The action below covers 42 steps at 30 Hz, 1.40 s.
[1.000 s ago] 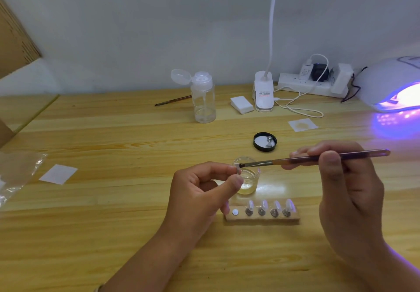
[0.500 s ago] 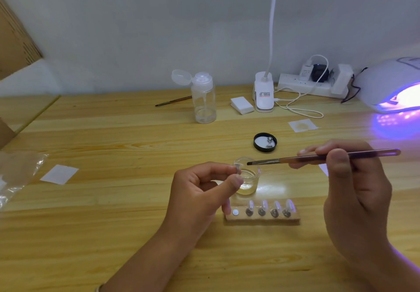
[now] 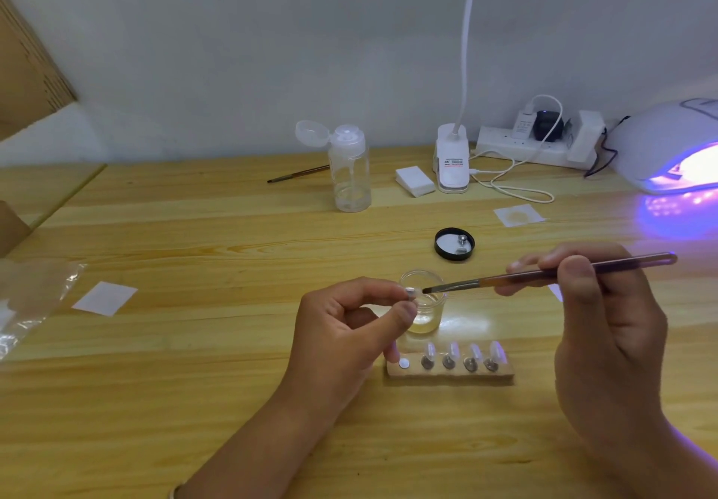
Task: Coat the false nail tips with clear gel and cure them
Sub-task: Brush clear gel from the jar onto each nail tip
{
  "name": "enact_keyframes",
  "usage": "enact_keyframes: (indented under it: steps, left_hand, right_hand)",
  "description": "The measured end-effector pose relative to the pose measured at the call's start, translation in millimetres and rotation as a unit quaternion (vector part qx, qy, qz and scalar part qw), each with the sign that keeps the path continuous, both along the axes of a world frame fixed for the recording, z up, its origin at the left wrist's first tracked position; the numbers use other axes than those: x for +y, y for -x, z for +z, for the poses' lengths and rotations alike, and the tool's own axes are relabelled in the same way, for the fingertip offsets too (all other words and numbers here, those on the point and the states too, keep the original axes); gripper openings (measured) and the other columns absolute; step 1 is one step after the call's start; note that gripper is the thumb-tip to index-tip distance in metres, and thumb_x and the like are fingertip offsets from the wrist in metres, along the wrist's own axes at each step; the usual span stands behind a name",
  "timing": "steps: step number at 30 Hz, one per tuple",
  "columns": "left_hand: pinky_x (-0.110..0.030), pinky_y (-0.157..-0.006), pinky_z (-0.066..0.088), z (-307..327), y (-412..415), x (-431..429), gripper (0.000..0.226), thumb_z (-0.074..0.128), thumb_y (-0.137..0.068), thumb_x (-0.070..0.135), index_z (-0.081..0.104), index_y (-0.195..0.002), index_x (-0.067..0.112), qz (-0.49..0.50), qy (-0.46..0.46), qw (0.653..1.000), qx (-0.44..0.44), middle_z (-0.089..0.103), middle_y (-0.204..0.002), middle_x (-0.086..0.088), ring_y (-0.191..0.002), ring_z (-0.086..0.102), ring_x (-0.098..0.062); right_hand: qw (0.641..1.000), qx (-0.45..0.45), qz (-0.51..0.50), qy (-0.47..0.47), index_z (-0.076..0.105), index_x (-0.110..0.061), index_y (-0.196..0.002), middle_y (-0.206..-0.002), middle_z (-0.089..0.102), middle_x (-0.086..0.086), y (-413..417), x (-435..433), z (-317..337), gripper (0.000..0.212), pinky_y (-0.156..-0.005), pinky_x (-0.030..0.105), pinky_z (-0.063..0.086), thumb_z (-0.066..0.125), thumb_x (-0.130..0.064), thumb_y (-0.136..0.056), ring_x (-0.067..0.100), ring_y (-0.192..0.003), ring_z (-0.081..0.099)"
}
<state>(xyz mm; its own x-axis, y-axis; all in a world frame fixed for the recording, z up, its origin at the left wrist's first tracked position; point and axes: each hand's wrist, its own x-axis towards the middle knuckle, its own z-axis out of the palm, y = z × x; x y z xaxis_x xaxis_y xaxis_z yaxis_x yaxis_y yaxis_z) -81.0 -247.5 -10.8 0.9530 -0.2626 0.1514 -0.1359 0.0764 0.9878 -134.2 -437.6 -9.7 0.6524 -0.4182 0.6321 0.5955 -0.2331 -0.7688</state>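
Left hand (image 3: 342, 327) pinches a small clear false nail tip on a metal stud (image 3: 411, 292) between thumb and forefinger, above the small clear glass jar of gel (image 3: 424, 314). Right hand (image 3: 598, 304) grips a slim dark-handled brush (image 3: 544, 275), bristles just beside the tip. Four more clear tips (image 3: 462, 355) stand on a wooden block (image 3: 450, 374) on the pine table (image 3: 194, 382).

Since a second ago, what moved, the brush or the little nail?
The right hand slid the brush a little to the right, so its bristles drew back from the nail tip. The left hand still pinches that tip over the gel jar. The wooden holder with four tips and the glowing lamp stayed put.
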Motion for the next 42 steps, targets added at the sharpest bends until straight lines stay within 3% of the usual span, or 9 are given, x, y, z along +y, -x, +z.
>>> enact_keyframes:
  steps: [7, 12, 17, 21, 24, 29, 34, 42]
  left_hand:
    - [-0.016, -0.046, 0.039, -2.1, -1.0, -1.0, 0.009, 0.080, -0.069, 0.022, 0.078, -0.078, 0.020, 0.003, -0.004, 1.000, -0.008, 0.065, -0.066, -0.033, -0.040, 0.056, -0.014]
    - [-0.015, -0.046, 0.039, -2.4, -1.0, 0.0, 0.009, 0.081, -0.069, 0.019, 0.078, -0.077, 0.018, 0.002, 0.004, 1.000, -0.011, 0.063, -0.061, -0.031, -0.040, 0.056, -0.014]
    - [-0.012, -0.048, 0.040, -2.5, -1.5, -0.2, 0.008, 0.081, -0.070, 0.014, 0.078, -0.078, 0.014, 0.003, 0.012, 1.000, -0.023, 0.064, -0.056, -0.024, -0.040, 0.056, -0.014]
    - [-0.012, -0.051, 0.040, -3.6, -0.6, 0.0, 0.008, 0.080, -0.073, 0.011, 0.079, -0.080, 0.015, 0.009, 0.003, 0.999, -0.031, 0.059, -0.048, -0.019, -0.040, 0.056, -0.013]
    - [-0.011, -0.051, 0.040, -1.7, 0.2, -0.2, 0.007, 0.080, -0.074, 0.014, 0.079, -0.080, 0.015, 0.009, 0.006, 0.999, -0.035, 0.059, -0.053, -0.027, -0.041, 0.056, -0.012]
    - [-0.013, -0.051, 0.040, -2.7, 0.6, -0.9, 0.007, 0.080, -0.074, 0.020, 0.079, -0.080, 0.018, 0.008, -0.002, 0.999, -0.037, 0.055, -0.044, -0.009, -0.041, 0.056, -0.011]
    - [-0.016, -0.053, 0.042, -4.2, 0.2, -1.0, 0.009, 0.081, -0.075, 0.013, 0.079, -0.081, 0.019, 0.014, -0.007, 0.999, -0.041, 0.059, -0.046, -0.007, -0.042, 0.057, -0.012]
    - [-0.016, -0.057, 0.045, -4.7, 0.7, -0.8, 0.009, 0.080, -0.077, 0.008, 0.079, -0.081, 0.016, 0.010, -0.014, 0.998, -0.054, 0.057, -0.045, -0.003, -0.044, 0.057, -0.012]
  right_hand:
    - [0.999, -0.008, 0.027, 0.017, 0.057, -0.025, -0.101, -0.089, 0.069, -0.001, -0.4, 3.2, 0.6, 0.017, -0.084, 0.021, 0.051, 0.044, -0.034, -0.106, 0.020, -0.081, 0.071]
    - [1.000, 0.012, 0.013, -0.009, 0.060, -0.025, -0.096, -0.086, 0.070, 0.002, -1.6, 0.1, -0.6, 0.017, -0.083, 0.020, 0.051, 0.045, -0.027, -0.104, 0.022, -0.077, 0.071]
    - [0.999, 0.012, 0.024, -0.023, 0.060, -0.026, -0.098, -0.087, 0.071, 0.003, -0.9, 0.1, 0.8, 0.020, -0.082, 0.022, 0.051, 0.047, -0.041, -0.103, 0.025, -0.078, 0.070]
    - [0.999, 0.005, 0.053, -0.006, 0.060, -0.027, -0.100, -0.091, 0.071, 0.004, -0.3, 3.2, 0.5, 0.018, -0.083, 0.025, 0.052, 0.046, -0.037, -0.104, 0.026, -0.080, 0.071]
    - [0.999, 0.012, 0.029, -0.010, 0.060, -0.024, -0.096, -0.088, 0.070, 0.003, -0.5, 0.6, 0.3, 0.018, -0.084, 0.023, 0.051, 0.046, -0.032, -0.104, 0.024, -0.077, 0.071]
    - [0.999, 0.013, 0.017, -0.038, 0.060, -0.024, -0.094, -0.085, 0.071, 0.002, -0.5, -2.5, 2.1, 0.019, -0.080, 0.020, 0.051, 0.048, -0.037, -0.103, 0.023, -0.075, 0.070]
    - [0.999, 0.005, 0.048, -0.004, 0.060, -0.026, -0.099, -0.091, 0.071, 0.004, 0.0, 2.0, 1.3, 0.018, -0.083, 0.023, 0.051, 0.047, -0.038, -0.104, 0.024, -0.079, 0.071]
    - [1.000, 0.007, 0.000, -0.029, 0.059, -0.023, -0.092, -0.083, 0.070, 0.004, -1.1, -5.6, 1.4, 0.019, -0.080, 0.020, 0.052, 0.044, -0.026, -0.103, 0.022, -0.072, 0.070]
